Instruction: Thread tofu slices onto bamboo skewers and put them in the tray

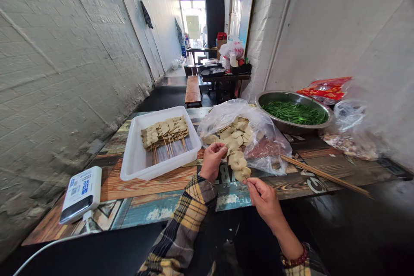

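My right hand [263,200] pinches the lower end of a thin wooden skewer that carries several flat beige food slices [238,161]. The fingers of my left hand [213,159] are closed on a beige slice at the skewer's upper end. Just beyond both hands lies an open clear plastic bag [223,118] with loose slices of the same kind [237,131] inside. To the left, a white plastic tub [129,159] holds a stack of finished-looking skewers [164,131], their sticks pointing toward me. A bundle of bare skewers [326,174] rests on the bag's right edge.
A metal bowl of green chives [294,112] stands at the back right, beside a red package [326,88] and a clear bag of pale food [352,138]. A white device with a cable [82,194] sits front left on the wood-patterned table [145,209]. Walls flank both sides.
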`<state>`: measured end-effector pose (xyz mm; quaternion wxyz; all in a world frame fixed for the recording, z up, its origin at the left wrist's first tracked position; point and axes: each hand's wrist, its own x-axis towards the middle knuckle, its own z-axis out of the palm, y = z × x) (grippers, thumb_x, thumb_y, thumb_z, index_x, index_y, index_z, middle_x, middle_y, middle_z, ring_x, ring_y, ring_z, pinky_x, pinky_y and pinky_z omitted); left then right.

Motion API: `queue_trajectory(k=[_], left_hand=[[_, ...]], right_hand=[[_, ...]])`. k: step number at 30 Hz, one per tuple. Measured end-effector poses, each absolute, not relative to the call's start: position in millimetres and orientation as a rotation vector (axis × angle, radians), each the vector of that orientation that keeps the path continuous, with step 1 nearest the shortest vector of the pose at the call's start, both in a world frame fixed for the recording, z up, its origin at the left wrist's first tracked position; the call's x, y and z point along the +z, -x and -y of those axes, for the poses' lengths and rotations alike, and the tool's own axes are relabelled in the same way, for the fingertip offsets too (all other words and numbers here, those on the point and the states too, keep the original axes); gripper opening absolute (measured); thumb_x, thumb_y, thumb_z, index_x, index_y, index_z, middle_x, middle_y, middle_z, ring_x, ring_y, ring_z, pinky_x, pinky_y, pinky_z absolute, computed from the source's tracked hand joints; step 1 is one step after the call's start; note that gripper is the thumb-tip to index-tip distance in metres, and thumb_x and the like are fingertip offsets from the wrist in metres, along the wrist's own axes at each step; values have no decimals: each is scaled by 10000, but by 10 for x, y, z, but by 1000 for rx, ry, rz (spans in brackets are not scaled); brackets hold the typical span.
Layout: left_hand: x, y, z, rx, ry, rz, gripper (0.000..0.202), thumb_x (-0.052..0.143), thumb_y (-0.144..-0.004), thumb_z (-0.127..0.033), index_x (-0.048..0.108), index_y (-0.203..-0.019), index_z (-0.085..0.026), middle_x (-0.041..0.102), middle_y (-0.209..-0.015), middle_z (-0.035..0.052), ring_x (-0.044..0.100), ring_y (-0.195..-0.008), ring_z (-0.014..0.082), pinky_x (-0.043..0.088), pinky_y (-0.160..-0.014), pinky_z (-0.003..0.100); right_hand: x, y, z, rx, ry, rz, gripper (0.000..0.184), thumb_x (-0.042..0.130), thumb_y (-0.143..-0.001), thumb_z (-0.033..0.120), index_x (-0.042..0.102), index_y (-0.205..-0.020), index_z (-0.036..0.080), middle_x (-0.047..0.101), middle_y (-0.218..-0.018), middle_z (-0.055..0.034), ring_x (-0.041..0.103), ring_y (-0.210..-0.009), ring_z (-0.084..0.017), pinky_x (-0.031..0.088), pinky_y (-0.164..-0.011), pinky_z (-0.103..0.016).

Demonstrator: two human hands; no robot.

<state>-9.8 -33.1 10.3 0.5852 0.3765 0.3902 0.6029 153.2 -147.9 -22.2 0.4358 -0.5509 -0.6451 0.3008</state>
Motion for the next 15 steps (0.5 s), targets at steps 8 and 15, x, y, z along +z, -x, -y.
queue_trajectory(k=[8, 15], left_hand=[[105, 102, 328, 1373, -911, -905, 334, 848, -528, -349, 629, -677, -146, 566, -610, -23, 450, -528, 66, 341, -516, 205], [100, 101, 331, 1336, -916, -893, 335, 847, -554, -354, 640, -708, -139, 568, -636, -26, 456, -539, 61, 363, -528, 196]], right_hand=[[-199, -1518, 1473, 759, 1374, 1573, 353, 442, -922, 410, 677, -853, 155, 500, -479, 32, 478, -444, -130, 371, -482, -226], [-221, -1528, 1440, 868, 1349, 1507, 374, 452, -923, 440, 663, -817, 149, 446, -447, 56, 440, -419, -109, 354, -480, -221]])
